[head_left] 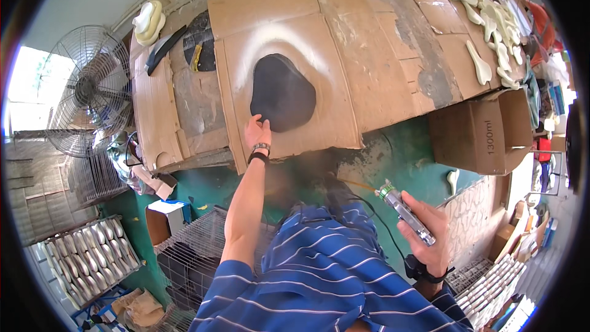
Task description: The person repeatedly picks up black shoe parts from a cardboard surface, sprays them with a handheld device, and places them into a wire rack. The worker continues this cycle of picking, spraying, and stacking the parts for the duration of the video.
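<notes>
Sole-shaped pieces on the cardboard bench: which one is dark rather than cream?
The big black piece under the left hand, on white-sprayed cardboard; the cream pieces lie far right.

Left fingers point(263, 124) under black piece point(283, 92)

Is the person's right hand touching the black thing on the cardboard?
No, the right hand holds a spray gun; the left hand touches the black piece.

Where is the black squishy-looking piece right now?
The black piece lies on the cardboard sheet covering the table, upper middle of the head view. The left hand touches its near edge; the right hand holds a spray gun lower right.
</notes>
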`<state>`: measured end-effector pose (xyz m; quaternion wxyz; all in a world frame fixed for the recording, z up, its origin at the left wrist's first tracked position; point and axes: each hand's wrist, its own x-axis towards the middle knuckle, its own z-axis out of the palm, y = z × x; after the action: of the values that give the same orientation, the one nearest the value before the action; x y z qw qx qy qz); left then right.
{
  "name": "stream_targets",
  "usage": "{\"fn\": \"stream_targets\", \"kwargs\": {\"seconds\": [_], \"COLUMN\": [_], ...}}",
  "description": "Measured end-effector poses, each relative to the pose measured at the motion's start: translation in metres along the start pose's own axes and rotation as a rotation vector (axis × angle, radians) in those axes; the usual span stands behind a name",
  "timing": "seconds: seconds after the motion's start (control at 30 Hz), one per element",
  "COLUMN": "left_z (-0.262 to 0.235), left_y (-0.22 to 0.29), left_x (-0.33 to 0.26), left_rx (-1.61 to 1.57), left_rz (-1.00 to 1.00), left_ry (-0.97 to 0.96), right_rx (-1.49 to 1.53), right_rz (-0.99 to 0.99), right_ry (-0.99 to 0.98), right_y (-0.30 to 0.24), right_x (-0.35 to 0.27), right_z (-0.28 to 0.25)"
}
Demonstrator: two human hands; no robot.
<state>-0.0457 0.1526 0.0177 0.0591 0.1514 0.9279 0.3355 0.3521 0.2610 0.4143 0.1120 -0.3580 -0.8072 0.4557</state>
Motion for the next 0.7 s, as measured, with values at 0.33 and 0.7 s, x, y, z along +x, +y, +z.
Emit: {"fn": "stream_targets", "kwargs": {"seconds": [0.33, 0.7], "left_z": [-0.005, 0.013], "left_y": [0.028, 0.033], "left_x": [-0.005, 0.006], "left_rx": [0.199, -0.539], "left_rz": [-0.025, -0.358], "left_ry": [0.018, 0.151], "right_rx": [0.09, 0.099], "right_rz": [-0.084, -0.1], "right_ry": [-0.038, 0.043], "right_y": [0.011, 0.021], "right_x": [0.025, 0.038], "right_z": [0.002, 0.002]}}
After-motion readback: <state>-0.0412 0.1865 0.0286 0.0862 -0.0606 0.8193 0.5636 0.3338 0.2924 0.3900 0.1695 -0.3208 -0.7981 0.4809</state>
